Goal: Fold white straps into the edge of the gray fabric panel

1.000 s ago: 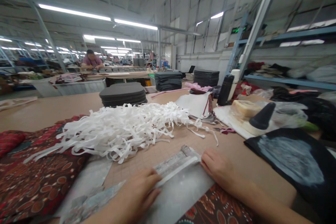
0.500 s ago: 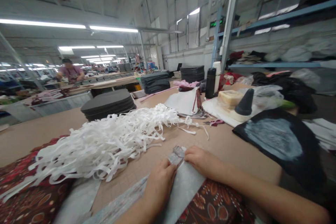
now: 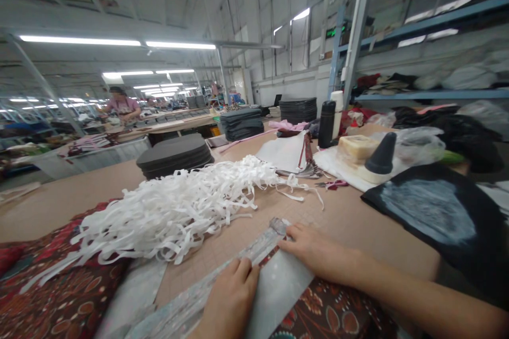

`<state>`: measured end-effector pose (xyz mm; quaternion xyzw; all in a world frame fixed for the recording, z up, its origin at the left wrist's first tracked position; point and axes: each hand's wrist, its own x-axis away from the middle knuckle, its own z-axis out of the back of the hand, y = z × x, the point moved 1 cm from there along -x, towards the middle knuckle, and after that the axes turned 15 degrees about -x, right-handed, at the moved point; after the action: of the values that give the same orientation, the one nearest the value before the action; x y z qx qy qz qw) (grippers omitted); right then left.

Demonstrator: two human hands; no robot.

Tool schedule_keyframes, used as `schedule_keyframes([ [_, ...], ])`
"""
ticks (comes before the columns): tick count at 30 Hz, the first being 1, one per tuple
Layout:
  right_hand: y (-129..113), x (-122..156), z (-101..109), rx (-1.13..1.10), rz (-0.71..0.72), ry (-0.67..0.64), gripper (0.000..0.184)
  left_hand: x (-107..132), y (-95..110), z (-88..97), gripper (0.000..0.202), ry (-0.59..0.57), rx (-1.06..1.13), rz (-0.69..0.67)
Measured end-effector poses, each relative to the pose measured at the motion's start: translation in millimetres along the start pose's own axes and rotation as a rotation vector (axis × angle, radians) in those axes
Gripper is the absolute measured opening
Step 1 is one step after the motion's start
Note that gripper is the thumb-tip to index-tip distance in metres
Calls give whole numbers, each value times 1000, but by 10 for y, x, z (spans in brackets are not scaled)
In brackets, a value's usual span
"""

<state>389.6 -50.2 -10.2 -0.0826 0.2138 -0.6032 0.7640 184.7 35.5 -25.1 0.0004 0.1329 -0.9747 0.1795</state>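
Both hands, left (image 3: 229, 296) and right (image 3: 308, 251), flat, fingers released, pressing on grey sheet (image 3: 278, 288).

This is a garment or textile factory floor: long tan cutting tables (image 3: 358, 217) under rows of fluorescent ceiling tube lights (image 3: 115, 41), stacks of dark grey cut foam pieces (image 3: 175, 154), a heap of white fabric strips (image 3: 178, 206), blue metal storage shelving (image 3: 417, 58) and another worker (image 3: 121, 106) at a far table.
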Motion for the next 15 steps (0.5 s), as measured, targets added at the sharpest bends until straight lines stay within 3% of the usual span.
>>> schedule_keyframes([
  [4, -8, 15, 33, -12, 17, -35, 27, 273, -113, -37, 35, 22, -11, 26],
  [9, -37, -88, 16, 80, -16, -77, 23, 560, -302, -56, 29, 5, 152, 164],
  [12, -195, -201, -103, 33, 54, -63, 19, 624, -334, -53, 24, -4, 170, 205],
  [15, -429, -290, -231, -68, 178, -114, 19, 640, -293, -100, 30, 55, 68, 151],
])
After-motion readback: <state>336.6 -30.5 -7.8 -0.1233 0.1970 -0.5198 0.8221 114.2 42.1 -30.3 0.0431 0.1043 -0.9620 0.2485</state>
